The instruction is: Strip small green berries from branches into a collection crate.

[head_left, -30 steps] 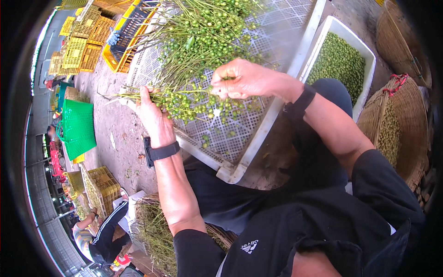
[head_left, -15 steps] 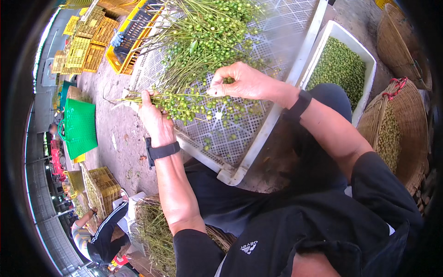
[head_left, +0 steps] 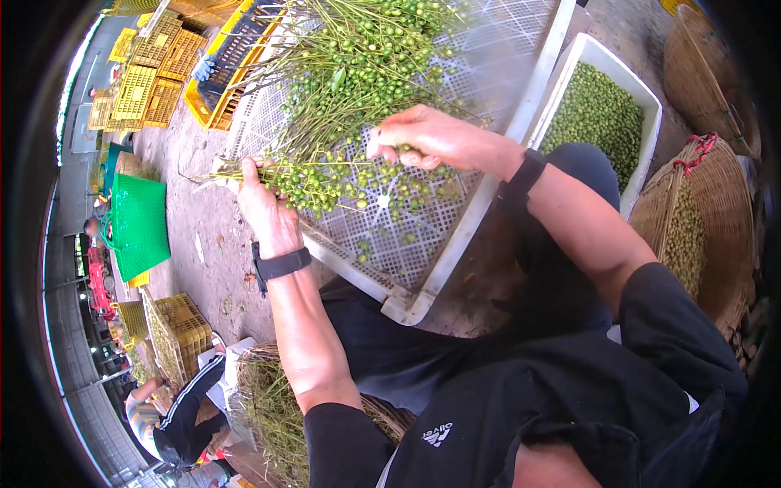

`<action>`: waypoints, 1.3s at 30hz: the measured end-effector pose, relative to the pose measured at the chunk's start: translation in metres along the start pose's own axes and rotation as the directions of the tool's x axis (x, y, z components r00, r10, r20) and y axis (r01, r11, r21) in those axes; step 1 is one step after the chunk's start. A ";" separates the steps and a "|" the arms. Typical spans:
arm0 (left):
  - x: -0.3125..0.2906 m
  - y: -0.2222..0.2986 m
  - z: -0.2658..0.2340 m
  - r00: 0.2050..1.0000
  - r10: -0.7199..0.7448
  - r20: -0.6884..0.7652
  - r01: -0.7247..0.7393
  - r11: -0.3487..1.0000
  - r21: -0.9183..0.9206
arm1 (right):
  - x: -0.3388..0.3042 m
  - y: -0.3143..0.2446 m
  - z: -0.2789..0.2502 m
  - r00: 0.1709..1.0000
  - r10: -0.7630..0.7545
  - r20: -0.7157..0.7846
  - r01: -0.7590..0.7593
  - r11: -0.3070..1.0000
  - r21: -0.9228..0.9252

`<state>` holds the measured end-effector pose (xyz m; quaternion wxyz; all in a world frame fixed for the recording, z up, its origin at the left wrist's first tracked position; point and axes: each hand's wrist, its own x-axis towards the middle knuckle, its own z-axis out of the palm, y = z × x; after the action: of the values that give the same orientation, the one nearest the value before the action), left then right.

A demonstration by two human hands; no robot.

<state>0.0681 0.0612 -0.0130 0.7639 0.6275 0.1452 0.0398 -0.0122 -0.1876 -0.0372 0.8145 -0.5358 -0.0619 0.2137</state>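
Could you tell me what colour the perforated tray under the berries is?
White; the perforated tray shows best in the head view.

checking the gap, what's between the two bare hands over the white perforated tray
In the head view, a stalk of small green berries spans from left hand to right hand, over the white perforated tray.

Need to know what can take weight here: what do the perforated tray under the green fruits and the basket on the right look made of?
The perforated tray looks like moulded plastic, off-white and matt: a regular grid of holes and a thick smooth rim. The basket looks woven from cane or bamboo strips, brown and unfinished: the weave lines show along its wall; which plant fibre cannot be told.
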 end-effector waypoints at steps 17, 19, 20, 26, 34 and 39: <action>0.001 0.005 -0.002 0.997 -0.043 -0.066 0.041 0.999 -0.019 | -0.007 -0.002 0.001 0.984 -0.006 0.181 0.014 0.999 -0.043; -0.001 0.006 0.001 0.997 -0.036 -0.064 0.035 0.999 -0.018 | -0.008 0.000 -0.003 0.986 0.043 0.162 -0.047 0.999 0.019; 0.000 0.006 -0.002 0.999 -0.027 -0.038 0.026 0.999 -0.018 | -0.009 -0.004 0.002 0.984 0.063 0.167 -0.074 0.996 0.058; 0.001 0.006 -0.004 1.000 -0.020 -0.010 0.019 0.999 -0.032 | -0.006 -0.006 0.004 0.979 0.097 0.182 -0.108 0.993 0.048; 0.007 -0.001 -0.008 1.000 -0.017 0.006 0.017 0.998 -0.060 | -0.015 -0.013 0.015 0.958 0.006 0.287 0.048 0.982 -0.183; 0.013 0.004 -0.014 0.994 -0.059 -0.090 0.050 0.994 -0.102 | -0.019 -0.012 0.011 0.977 -0.067 0.201 0.105 0.978 -0.183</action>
<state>0.0775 0.0785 -0.0138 0.7874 0.5820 0.1956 0.0555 -0.0296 -0.1898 -0.0196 0.7575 -0.5854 -0.1845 0.2224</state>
